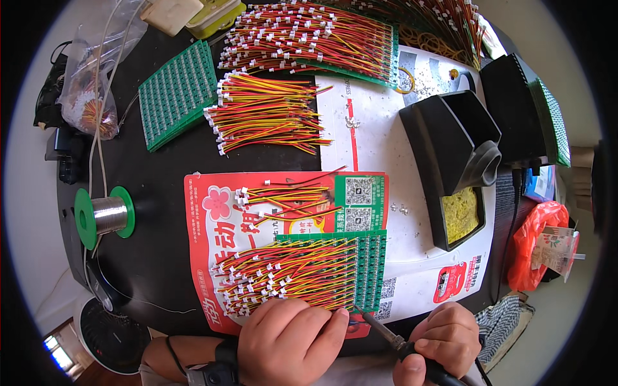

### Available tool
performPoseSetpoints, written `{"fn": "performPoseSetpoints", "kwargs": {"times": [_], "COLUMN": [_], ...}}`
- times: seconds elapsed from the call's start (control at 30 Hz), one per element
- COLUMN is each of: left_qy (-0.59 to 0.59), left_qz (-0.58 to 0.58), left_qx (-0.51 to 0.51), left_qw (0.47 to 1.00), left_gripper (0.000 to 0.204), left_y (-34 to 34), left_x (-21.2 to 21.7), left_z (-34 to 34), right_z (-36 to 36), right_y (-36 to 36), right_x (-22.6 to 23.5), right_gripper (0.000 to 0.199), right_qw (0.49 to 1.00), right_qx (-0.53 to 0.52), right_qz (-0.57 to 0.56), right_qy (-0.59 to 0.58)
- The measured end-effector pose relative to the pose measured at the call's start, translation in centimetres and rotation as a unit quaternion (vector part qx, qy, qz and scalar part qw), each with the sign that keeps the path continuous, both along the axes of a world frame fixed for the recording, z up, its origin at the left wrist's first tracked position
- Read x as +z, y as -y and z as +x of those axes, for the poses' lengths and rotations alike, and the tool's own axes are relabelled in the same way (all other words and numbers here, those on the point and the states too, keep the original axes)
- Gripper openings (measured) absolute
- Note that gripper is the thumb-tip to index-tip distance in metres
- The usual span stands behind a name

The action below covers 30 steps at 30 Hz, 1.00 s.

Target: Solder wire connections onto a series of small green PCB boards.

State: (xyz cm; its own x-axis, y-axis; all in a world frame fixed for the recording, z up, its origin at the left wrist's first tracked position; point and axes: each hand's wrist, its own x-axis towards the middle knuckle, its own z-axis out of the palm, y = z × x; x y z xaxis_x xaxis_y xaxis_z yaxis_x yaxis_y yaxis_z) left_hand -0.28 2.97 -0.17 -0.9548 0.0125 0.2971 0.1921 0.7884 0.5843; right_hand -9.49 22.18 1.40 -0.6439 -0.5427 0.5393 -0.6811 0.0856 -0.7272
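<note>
My right hand [447,344] is wrapped round the black handle of a soldering iron [390,335]. The iron's tip points left to the near edge of a green circuit board panel [371,264]. Rows of red, yellow and black wires [309,264] with white connectors run leftward from this panel. Right beside the iron tip, my left hand [290,338] is closed, thumb and finger pinched at the board's near edge; what they hold is hidden. A red printed sheet [199,257] lies under the panel, with a few loose wires [290,196] on it.
A solder spool [111,215] stands at left. Behind are stacked green panels [177,93], a loose wire pile [270,112] and wired panels [309,38]. At right are a black iron stand [444,135] with yellow sponge [462,215] and a red plastic bag [534,244].
</note>
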Motion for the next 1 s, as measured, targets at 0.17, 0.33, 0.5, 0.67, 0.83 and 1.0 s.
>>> {"fn": "performPoseSetpoints", "kwargs": {"times": [0.17, 0.33, 0.5, 0.67, 0.83, 1.0], "left_qy": [0.007, 0.001, 0.007, 0.003, 0.01, 0.009], "left_qz": [-0.004, -0.005, -0.011, -0.013, -0.015, -0.018], "left_qx": [0.0, 0.01, 0.002, 0.006, 0.012, 0.01], "left_qw": [1.0, 1.0, 1.0, 1.0, 1.0, 1.0], "left_gripper": [0.025, 0.026, 0.026, 0.026, 0.025, 0.025], "left_y": [0.0, -0.2, -0.1, -0.1, -0.3, -0.2], "left_x": [0.0, 0.0, 0.0, 0.0, 0.0, 0.0], "left_z": [0.0, 0.0, 0.0, 0.0, 0.0, 0.0], "right_z": [0.0, -0.2, -0.2, 1.5, 2.3, 2.2], "right_y": [0.0, 0.0, 0.0, -0.4, 0.0, 0.1], "right_x": [0.1, 0.1, 0.1, -2.2, -2.9, -2.9], "right_gripper": [0.014, 0.015, 0.015, 0.019, 0.03, 0.028], "right_qw": [1.0, 1.0, 1.0, 0.996, 0.985, 0.986], "right_qx": [0.003, 0.011, 0.015, -0.068, -0.161, -0.151], "right_qz": [0.005, 0.004, 0.009, -0.04, -0.058, -0.06], "right_qy": [0.0, 0.001, -0.001, -0.029, -0.039, -0.03]}}
